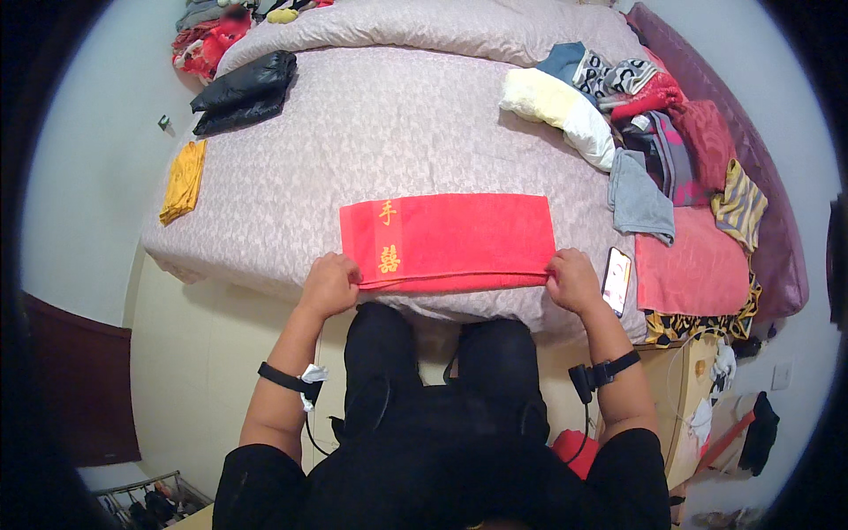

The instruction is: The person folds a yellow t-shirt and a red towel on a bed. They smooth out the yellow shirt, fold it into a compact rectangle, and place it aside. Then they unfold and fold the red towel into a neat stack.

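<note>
A red towel (464, 232) with yellow characters near its left end lies folded lengthwise on the bed (397, 126), close to the bed's front edge. My left hand (332, 283) pinches its near left corner between thumb and fingers. At the near right corner, my right hand (572, 279) grips the cloth the same way. Along the near side the towel's layers show, the lower one reaching slightly past the upper. The fingertips of both hands are partly hidden against the fabric.
A lit phone (616, 281) lies right of my right hand. Beyond it are a grey cloth (640, 195), a pink towel (692, 265) and piled clothes (705, 142). A black padded garment (245, 93) and a folded yellow cloth (183, 180) rest at the bed's left side.
</note>
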Demonstrator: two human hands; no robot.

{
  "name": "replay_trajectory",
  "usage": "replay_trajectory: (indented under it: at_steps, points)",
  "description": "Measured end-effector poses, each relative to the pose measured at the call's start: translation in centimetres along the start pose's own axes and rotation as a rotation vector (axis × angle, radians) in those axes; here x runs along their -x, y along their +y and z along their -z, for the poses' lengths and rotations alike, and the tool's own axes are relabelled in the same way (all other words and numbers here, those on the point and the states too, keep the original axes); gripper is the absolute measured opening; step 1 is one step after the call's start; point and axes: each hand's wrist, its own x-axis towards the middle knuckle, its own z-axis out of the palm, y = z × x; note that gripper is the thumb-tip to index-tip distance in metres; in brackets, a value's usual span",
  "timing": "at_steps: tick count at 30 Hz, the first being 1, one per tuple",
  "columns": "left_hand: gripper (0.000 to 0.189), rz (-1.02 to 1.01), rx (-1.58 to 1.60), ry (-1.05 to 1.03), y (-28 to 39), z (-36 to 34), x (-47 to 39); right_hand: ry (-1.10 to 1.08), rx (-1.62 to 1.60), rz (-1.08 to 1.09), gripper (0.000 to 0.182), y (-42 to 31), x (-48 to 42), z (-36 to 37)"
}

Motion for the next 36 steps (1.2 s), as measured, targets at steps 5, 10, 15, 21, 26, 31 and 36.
replay_trajectory:
  at_steps: [5, 10, 15, 21, 26, 31, 36]
  points:
    - [0.035, 0.065, 0.238, 0.346, 2.0, -1.4, -5.6, 0.113, -0.131, -0.021, 0.016, -2.2, -5.3, -0.8]
    - [0.058, 0.048, -0.049, 0.262, 3.8, -5.1, -9.4, 0.136, -0.086, 0.121, 0.045, -3.6, -10.3, -4.7]
    - [0.065, 0.108, -0.119, 0.255, 1.9, -7.2, -7.5, -0.077, 0.144, -0.161, 0.060, -0.1, -9.1, -7.6]
    - [0.063, 0.219, -0.190, 0.147, 1.7, -6.6, -7.6, -0.023, 0.156, -0.257, 0.060, 2.5, -6.9, -7.0]
    - [0.062, 0.220, -0.212, 0.175, 1.1, -7.4, -7.8, 0.056, 0.160, -0.265, 0.059, 2.3, -6.6, -7.6]
    - [0.061, 0.248, -0.244, 0.157, 1.9, -7.3, -8.2, 0.095, 0.121, -0.285, 0.058, 2.3, -6.5, -7.4]
    - [0.061, 0.246, -0.293, 0.140, 1.9, -7.5, -8.3, 0.126, 0.076, -0.287, 0.056, 2.8, -6.2, -7.6]
